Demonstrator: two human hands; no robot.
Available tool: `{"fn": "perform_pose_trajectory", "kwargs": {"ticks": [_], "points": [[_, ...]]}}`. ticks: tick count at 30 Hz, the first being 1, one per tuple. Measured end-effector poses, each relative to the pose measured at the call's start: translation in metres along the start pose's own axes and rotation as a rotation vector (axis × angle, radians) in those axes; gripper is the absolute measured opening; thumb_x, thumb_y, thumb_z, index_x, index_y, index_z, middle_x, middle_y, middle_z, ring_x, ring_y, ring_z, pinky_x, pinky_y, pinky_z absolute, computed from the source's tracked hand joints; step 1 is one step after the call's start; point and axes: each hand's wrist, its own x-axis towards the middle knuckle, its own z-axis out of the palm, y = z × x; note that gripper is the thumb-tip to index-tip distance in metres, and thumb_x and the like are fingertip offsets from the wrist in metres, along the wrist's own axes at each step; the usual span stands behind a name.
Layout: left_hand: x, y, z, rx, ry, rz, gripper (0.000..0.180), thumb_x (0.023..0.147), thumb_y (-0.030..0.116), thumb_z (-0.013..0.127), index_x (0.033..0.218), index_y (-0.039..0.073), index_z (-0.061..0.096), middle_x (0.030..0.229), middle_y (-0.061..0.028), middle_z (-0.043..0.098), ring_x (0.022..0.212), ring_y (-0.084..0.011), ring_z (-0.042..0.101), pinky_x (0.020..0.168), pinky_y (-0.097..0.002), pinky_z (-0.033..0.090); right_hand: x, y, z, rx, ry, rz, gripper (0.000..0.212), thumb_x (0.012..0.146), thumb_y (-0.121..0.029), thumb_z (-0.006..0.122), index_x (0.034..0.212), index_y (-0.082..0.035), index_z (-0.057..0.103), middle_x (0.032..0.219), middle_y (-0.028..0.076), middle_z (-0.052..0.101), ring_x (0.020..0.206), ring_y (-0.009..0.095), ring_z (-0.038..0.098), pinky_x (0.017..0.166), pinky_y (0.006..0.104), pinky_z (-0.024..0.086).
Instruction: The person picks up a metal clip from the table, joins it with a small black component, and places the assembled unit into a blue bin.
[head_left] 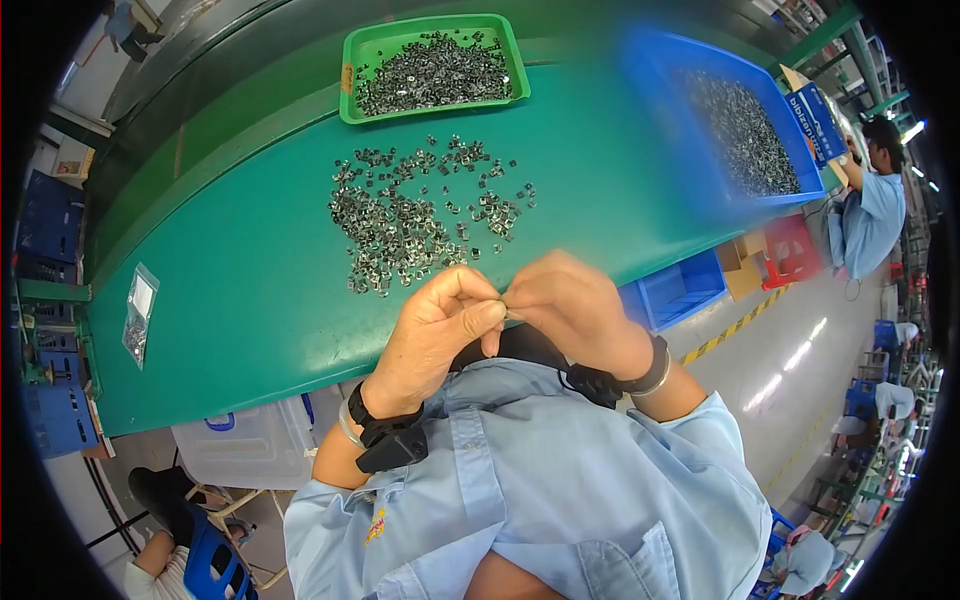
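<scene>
My left hand [447,318] and my right hand [573,312] meet fingertip to fingertip above the near edge of the green table, close to my chest. Both are closed in a pinch. Whatever sits between the fingertips is too small and covered to make out. Just beyond my hands, a loose spread of small black and silver parts [400,235] lies on the green tabletop [240,290]. Behind it stands a green tray [350,105] holding a heap of similar small parts [440,75].
At the right rear, a large blue bin [660,110] holds many small dark parts. A clear plastic bag [140,310] lies at the table's left. Below the right edge is an empty-looking blue crate [684,290]. Another person [868,225] is beyond the bin.
</scene>
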Motion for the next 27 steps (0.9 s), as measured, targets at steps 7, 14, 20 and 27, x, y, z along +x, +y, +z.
{"fn": "perform_pose_trajectory", "kwargs": {"ticks": [7, 14, 20, 27], "points": [[-0.003, -0.005, 0.007, -0.346, -0.008, -0.024, 0.012, 0.092, 0.015, 0.056, 0.093, 0.004, 0.052, 0.084, -0.0075, 0.059, 0.064, -0.0145, 0.057, 0.058, -0.0281, 0.048, -0.004, -0.002, 0.008, 0.191, 0.114, 0.105, 0.019, 0.074, 0.003, 0.069, 0.088, -0.005, 0.060, 0.084, 0.007, 0.062, 0.076, 0.019, 0.059, 0.064, 0.0295, 0.047], [-0.002, -0.014, 0.009, -0.411, -0.031, 0.015, 0.019, 0.092, 0.020, 0.057, 0.086, 0.006, 0.047, 0.076, -0.0060, 0.053, 0.057, -0.0160, 0.053, 0.049, -0.0301, 0.042, -0.005, -0.008, 0.012, 0.186, 0.117, 0.102, 0.019, 0.074, 0.002, 0.070, 0.088, -0.006, 0.059, 0.083, 0.007, 0.062, 0.075, 0.019, 0.058, 0.064, 0.0294, 0.046], [-0.001, -0.011, 0.007, -0.398, -0.071, 0.014, 0.020, 0.091, 0.020, 0.058, 0.085, 0.006, 0.046, 0.075, -0.0056, 0.053, 0.056, -0.0160, 0.053, 0.049, -0.0302, 0.043, -0.004, -0.007, 0.012, 0.152, 0.103, 0.067, 0.018, 0.074, 0.002, 0.070, 0.087, -0.006, 0.059, 0.081, 0.006, 0.062, 0.073, 0.020, 0.058, 0.062, 0.0295, 0.046], [-0.003, -0.008, 0.002, -0.219, -0.002, -0.068, 0.018, 0.092, 0.021, 0.057, 0.091, 0.006, 0.047, 0.076, -0.0068, 0.057, 0.057, -0.0163, 0.055, 0.052, -0.0301, 0.045, -0.006, -0.002, 0.011, 0.077, 0.059, 0.078, 0.018, 0.073, 0.002, 0.070, 0.085, -0.006, 0.059, 0.080, 0.007, 0.062, 0.072, 0.020, 0.059, 0.061, 0.0295, 0.047]]}}
